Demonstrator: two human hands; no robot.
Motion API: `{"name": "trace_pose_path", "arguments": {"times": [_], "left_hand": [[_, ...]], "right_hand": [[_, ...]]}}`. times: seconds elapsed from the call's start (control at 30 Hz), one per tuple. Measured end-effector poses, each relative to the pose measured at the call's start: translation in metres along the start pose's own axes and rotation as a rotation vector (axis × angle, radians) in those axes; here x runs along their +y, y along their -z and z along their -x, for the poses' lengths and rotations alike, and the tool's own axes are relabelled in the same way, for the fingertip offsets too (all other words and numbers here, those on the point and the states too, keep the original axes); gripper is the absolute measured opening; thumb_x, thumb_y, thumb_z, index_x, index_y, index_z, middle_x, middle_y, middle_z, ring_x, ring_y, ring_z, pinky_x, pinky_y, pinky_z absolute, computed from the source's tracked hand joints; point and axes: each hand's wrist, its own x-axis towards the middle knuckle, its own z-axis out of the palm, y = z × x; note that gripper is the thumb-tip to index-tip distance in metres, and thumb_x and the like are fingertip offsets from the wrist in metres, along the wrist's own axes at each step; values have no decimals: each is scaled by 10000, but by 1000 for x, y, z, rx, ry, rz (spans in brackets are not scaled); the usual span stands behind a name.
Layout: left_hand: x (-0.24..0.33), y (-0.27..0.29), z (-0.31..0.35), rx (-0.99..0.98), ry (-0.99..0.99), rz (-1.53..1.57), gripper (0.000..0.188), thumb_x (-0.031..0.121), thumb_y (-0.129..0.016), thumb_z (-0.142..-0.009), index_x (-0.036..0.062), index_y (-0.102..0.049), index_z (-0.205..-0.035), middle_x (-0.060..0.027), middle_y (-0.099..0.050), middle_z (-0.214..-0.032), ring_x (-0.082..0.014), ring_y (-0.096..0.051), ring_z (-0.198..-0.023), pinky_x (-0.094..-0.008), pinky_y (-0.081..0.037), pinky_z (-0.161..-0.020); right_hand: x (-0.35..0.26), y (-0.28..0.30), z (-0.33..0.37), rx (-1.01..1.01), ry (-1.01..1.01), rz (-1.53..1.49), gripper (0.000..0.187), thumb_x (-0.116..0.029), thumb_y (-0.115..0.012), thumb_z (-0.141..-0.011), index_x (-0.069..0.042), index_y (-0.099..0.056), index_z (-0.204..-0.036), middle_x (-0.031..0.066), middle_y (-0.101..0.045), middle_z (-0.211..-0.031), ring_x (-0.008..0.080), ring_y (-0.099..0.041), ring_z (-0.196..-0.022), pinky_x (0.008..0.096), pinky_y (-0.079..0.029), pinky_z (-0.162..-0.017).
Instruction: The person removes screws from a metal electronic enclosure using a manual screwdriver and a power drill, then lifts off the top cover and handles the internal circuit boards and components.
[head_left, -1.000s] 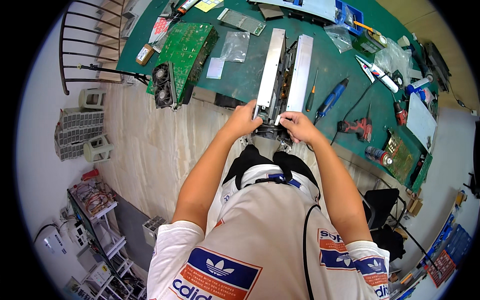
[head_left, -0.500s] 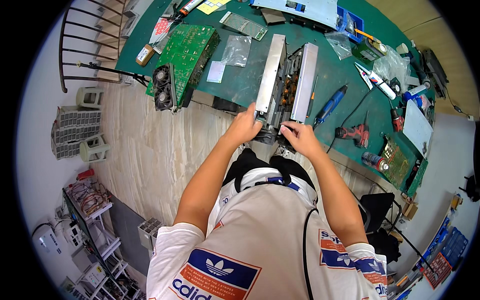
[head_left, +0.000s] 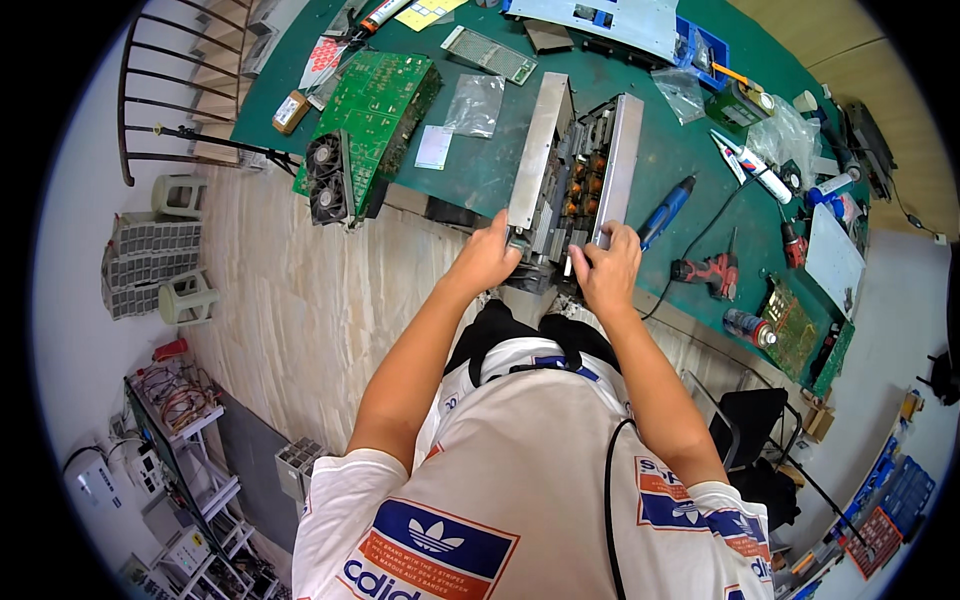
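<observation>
An electronics unit with two upright silver metal side panels (head_left: 541, 150) stands at the table's front edge. Dark parts and copper-coloured coils (head_left: 588, 188) show between the panels. My left hand (head_left: 487, 257) is closed round the near end of the left panel. At the near end of the right panel (head_left: 620, 165), my right hand (head_left: 607, 268) grips with thumb and fingers on its two sides. A blue pen-shaped electric screwdriver (head_left: 667, 212) lies just right of that hand.
A green circuit board with black fans (head_left: 375, 115) overhangs the table edge at left. Right of the unit lie a red drill (head_left: 708, 270), a spray can (head_left: 750, 327) and a white tube (head_left: 765, 177). A blue bin (head_left: 703, 45) stands at the back.
My right hand has shifted its grip further round the right panel, and that panel has swung slightly outward to the right. My left hand has stayed almost where it was.
</observation>
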Motion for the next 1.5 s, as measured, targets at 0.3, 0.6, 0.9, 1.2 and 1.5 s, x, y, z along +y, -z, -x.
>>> {"name": "trace_pose_path", "arguments": {"times": [0.3,0.6,0.9,1.2,1.5], "left_hand": [[2,3,-2,-13,38,-9,735,128,-560,-789,-123,-323,-1438,-375,-646,-936,-522,-640,-923,-534,-494,-874],[-4,8,-5,-34,38,12,743,124,-565,-801,-111,-295,-1452,-383,-643,-978,-538,-621,-970,-541,-478,-903],[-17,13,-7,-23,60,-1,749,136,-591,-813,-119,-292,-1451,-388,-639,-1061,-545,-609,-1045,-536,-470,-957],[1,13,-35,126,190,24,857,583,-718,-827,-73,-488,-1329,-347,-660,-1090,-498,-641,-1052,-505,-503,-914],[6,28,-104,241,139,-130,832,615,-695,-825,-56,-549,-1295,-293,-692,-1059,-442,-670,-1022,-484,-520,-909]], "right_hand": [[19,-12,8,20,-31,-147,408,-84,-829,-688,-16,-597,-1016,221,-472,-1293,443,-458,-1246,516,-414,-1019],[39,-9,-23,-111,-567,-190,1017,-443,-795,-789,131,-301,-1468,366,-485,-1370,483,-511,-1262,482,-430,-1058],[59,0,-47,-267,-636,-119,851,-446,-796,-751,113,-473,-1305,343,-678,-1043,480,-669,-999,496,-538,-877],[67,-9,-50,-267,-731,-176,827,-383,-793,-717,94,-463,-1306,335,-668,-1108,467,-660,-1049,480,-524,-926],[60,-15,-47,-209,-731,-221,945,-544,-751,-803,95,-376,-1390,356,-626,-1199,479,-623,-1133,479,-489,-981]]}}
